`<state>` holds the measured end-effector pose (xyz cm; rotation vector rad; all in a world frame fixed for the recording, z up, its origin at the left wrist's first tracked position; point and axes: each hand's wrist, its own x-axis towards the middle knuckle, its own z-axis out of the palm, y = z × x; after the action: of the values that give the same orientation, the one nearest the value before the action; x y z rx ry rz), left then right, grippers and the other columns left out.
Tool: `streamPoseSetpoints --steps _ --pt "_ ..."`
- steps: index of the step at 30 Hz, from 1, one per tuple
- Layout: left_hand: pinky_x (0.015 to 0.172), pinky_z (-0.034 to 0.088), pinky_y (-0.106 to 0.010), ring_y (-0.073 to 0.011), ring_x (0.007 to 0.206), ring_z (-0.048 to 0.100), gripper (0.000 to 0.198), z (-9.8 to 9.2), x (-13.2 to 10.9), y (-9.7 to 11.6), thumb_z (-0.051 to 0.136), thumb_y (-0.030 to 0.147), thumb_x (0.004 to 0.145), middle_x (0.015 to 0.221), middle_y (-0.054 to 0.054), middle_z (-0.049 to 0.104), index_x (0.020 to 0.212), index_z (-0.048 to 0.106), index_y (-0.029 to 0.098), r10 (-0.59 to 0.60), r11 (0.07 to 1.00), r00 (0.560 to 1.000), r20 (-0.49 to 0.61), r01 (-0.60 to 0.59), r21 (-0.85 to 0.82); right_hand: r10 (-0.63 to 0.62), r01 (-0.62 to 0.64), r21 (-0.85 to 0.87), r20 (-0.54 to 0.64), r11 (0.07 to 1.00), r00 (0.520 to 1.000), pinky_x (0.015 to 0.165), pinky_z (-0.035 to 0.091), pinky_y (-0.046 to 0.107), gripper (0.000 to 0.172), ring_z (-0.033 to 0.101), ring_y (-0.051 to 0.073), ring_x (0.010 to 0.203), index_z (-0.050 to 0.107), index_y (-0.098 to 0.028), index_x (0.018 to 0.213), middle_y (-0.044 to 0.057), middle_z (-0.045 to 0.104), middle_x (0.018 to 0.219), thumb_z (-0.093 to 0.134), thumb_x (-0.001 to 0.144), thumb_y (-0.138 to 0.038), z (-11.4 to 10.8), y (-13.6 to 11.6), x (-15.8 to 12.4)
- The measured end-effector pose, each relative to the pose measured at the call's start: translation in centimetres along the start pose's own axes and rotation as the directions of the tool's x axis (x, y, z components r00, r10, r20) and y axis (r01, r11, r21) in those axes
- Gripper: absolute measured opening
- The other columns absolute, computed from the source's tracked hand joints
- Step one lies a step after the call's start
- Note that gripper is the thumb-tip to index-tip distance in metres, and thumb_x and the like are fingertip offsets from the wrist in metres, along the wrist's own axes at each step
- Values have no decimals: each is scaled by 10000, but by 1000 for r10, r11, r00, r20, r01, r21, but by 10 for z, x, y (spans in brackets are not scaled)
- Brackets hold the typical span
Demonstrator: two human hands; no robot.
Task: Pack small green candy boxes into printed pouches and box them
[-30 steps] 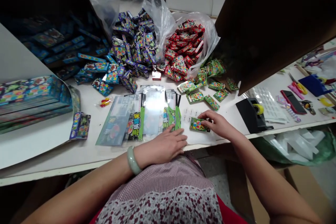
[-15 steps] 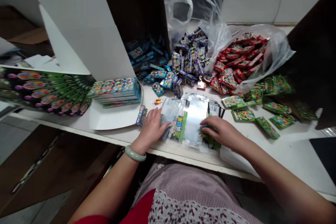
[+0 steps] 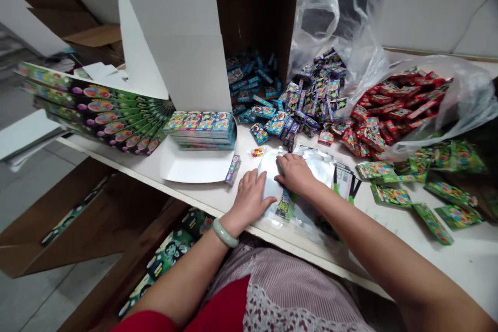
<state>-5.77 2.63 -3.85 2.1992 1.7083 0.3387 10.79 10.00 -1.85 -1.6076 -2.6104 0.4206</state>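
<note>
My left hand (image 3: 251,196), with a pale green bangle on the wrist, lies on the left side of a stack of clear plastic bags (image 3: 311,166) with green printed labels at the table's front edge. Its fingers rest flat on the plastic. My right hand (image 3: 294,173) presses on top of the same stack, fingers curled slightly down onto the top bag. A small blue packet (image 3: 232,169) lies just left of my left hand.
Behind the bags lie heaps of small packets: blue (image 3: 259,106), purple (image 3: 317,93), red in a plastic bag (image 3: 389,104), green (image 3: 428,187) at the right. A stack of printed cards (image 3: 200,127) sits on white cardboard (image 3: 182,41). Fanned green boxes (image 3: 97,114) lie left.
The view has swung left. My right hand moved from the stack's right side onto its top left. My left hand stays on the stack's left side.
</note>
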Motion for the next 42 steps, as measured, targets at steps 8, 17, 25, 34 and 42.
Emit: streamPoseSetpoints --steps 8,17,25,34,42 --pt "1063 339 -523 -328 1210 462 591 -8 9 -16 711 271 711 1240 -137 545 1250 488 174 -129 935 990 -53 103 -340 -54 53 26 17 998 998 937 441 428 492 512 328 1129 576 -107 1219 189 576 1231 706 773 -268 -2 18 -27" --pt "826 502 -377 -208 877 605 549 -17 23 -16 765 292 649 970 -68 626 1145 570 158 -200 757 968 154 253 -602 -93 98 64 -69 993 993 926 469 442 430 504 323 1116 632 -155 1128 161 578 1201 756 745 -305 8 20 -66" --pt "684 508 -324 -152 675 617 411 -30 37 -12 736 265 686 787 -34 623 1043 603 112 -181 547 942 284 337 -767 -55 68 171 -81 983 995 985 439 470 466 487 320 1184 610 -149 1164 176 556 1264 759 740 -272 8 23 -74" --pt "760 494 -332 -184 854 575 300 -51 0 74 540 142 842 925 -55 602 1127 619 185 297 751 952 -77 -283 -597 297 -20 886 -134 463 946 789 534 394 468 627 232 972 511 -231 1259 111 584 1260 584 854 -455 -19 20 -118" --pt "926 464 -425 -240 1043 553 393 -33 2 89 658 284 833 1110 -108 601 1204 574 186 271 745 907 -322 -409 -527 565 41 993 29 -112 825 605 525 313 346 644 186 679 640 -202 871 24 715 805 720 716 -501 -11 21 -142"
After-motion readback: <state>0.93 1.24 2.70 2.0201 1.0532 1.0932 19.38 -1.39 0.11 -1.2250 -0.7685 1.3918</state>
